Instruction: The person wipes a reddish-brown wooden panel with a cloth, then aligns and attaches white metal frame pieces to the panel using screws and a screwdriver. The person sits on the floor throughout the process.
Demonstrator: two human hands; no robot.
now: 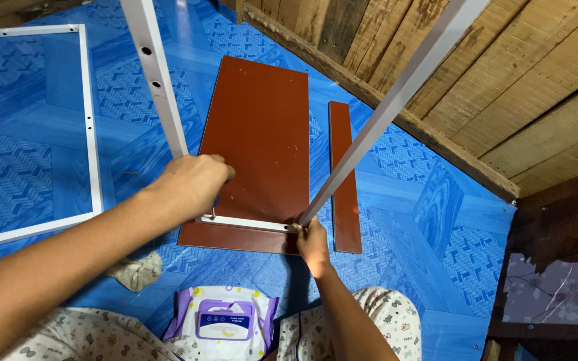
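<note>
The floor (436,200) is blue with a woven, wood-grain pattern. On it lie a reddish-brown board (259,134) and strip (344,180). The metal frame (158,80) is white. The pack (225,321) near the knees is white and purple, perhaps wipes.

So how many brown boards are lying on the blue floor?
2. A wide brown board lies in the middle under the white metal frame that both hands hold. A narrow brown strip lies just to its right. More could be out of view.
</note>
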